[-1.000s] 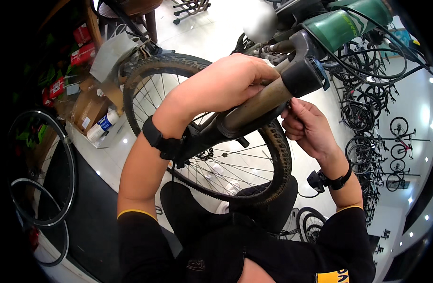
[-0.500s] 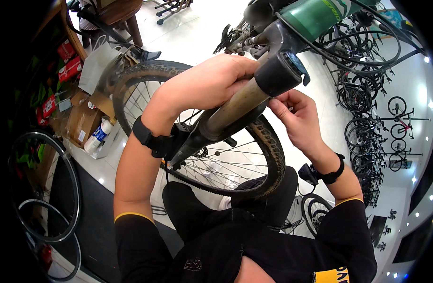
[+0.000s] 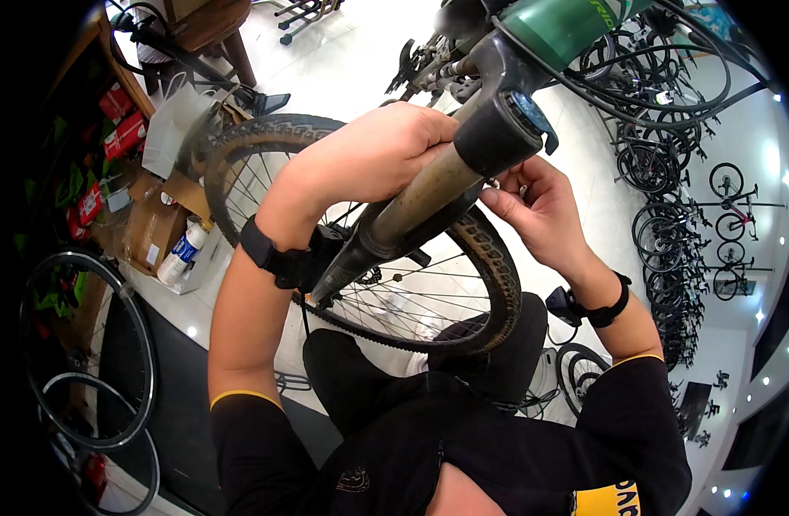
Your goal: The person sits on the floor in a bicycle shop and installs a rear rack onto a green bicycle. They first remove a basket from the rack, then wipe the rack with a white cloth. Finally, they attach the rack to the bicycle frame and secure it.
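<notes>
A bicycle fork (image 3: 416, 193), with dusty upper tubes and black lower legs, slants across the middle. Its black crown (image 3: 497, 129) sits below a green frame tube (image 3: 566, 34). Between the fork legs is a wheel with a muddy knobby tire (image 3: 502, 284). My left hand (image 3: 386, 155) reaches around the far side of the near fork tube, and its fingertips are hidden there. On the right of the fork, close under the crown, my right hand (image 3: 536, 211) has thumb and fingers pinched together. Whatever lies between them is too small to make out.
Black cables (image 3: 704, 103) loop at the upper right. Rows of bicycles (image 3: 661, 232) stand along the right. At left are an opened cardboard box (image 3: 158, 219), a white spray can (image 3: 181, 254), a paper bag (image 3: 175, 129) and loose wheel rims (image 3: 145, 378). My knees are under the wheel.
The view has shifted slightly. Both hands stay at the fork; the right hand's fingers have curled a little more beside the tube.
</notes>
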A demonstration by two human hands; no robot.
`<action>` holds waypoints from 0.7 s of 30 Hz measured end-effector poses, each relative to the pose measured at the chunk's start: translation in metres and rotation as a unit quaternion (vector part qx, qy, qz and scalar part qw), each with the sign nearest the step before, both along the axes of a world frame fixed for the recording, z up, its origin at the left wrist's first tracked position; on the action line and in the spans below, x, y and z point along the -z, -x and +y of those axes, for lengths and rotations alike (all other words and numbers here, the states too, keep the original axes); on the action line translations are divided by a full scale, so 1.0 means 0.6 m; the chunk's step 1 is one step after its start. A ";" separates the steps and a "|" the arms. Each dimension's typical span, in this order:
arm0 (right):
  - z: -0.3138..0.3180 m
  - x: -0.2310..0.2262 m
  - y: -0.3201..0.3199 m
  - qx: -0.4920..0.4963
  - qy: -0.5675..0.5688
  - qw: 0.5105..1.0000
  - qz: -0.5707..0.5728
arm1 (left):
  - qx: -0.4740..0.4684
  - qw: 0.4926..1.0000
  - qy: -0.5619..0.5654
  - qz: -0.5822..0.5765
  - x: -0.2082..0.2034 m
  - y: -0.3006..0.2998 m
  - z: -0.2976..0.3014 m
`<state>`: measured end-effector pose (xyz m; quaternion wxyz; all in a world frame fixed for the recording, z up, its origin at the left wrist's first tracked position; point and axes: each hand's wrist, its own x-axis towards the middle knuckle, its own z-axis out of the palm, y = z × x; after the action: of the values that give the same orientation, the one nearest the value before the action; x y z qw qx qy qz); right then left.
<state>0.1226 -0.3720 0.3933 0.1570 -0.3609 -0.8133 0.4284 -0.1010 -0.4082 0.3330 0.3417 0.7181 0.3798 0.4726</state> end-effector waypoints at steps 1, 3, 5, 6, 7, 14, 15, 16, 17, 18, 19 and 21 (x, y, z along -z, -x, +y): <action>0.003 -0.005 -0.002 0.004 0.030 1.000 -0.005 | -0.002 1.000 -0.003 0.003 -0.001 0.000 0.000; 0.010 -0.017 -0.002 0.012 0.089 0.996 -0.015 | -0.003 1.000 -0.002 -0.006 -0.003 -0.001 -0.001; 0.004 -0.026 0.010 0.033 0.101 0.994 -0.009 | 0.002 1.000 0.006 -0.029 -0.008 -0.003 -0.003; 0.001 -0.028 0.013 0.040 0.110 0.993 -0.002 | 0.002 1.000 0.012 -0.027 -0.008 -0.004 -0.004; 0.000 -0.029 0.016 0.047 0.119 0.992 0.005 | 0.001 1.000 0.017 -0.025 -0.009 -0.003 -0.005; 0.010 -0.028 0.001 0.052 0.348 0.936 0.013 | -0.004 0.999 0.007 -0.032 -0.005 -0.004 -0.003; 0.010 -0.027 0.002 0.062 0.374 0.925 0.021 | -0.006 0.999 0.007 -0.031 -0.003 -0.004 -0.002; 0.012 -0.026 0.000 0.053 0.403 0.913 0.033 | -0.007 1.000 0.005 -0.030 -0.002 -0.005 -0.001; 0.017 -0.024 -0.004 0.044 0.431 0.900 0.045 | -0.009 1.000 0.003 -0.029 -0.001 -0.005 0.000; 0.020 -0.023 -0.006 0.035 0.459 0.886 0.058 | -0.009 1.000 0.002 -0.028 -0.001 -0.005 0.000; 0.019 -0.023 -0.003 0.047 0.439 0.896 0.050 | -0.009 1.000 0.002 -0.028 -0.001 -0.005 0.000; 0.015 -0.024 0.005 0.071 0.399 0.914 0.034 | -0.008 1.000 0.000 -0.027 -0.003 -0.004 0.000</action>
<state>0.1195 -0.3630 0.4074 0.0579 -0.4351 -0.5413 0.7171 -0.0987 -0.4081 0.3348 0.3482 0.7017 0.3766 0.4944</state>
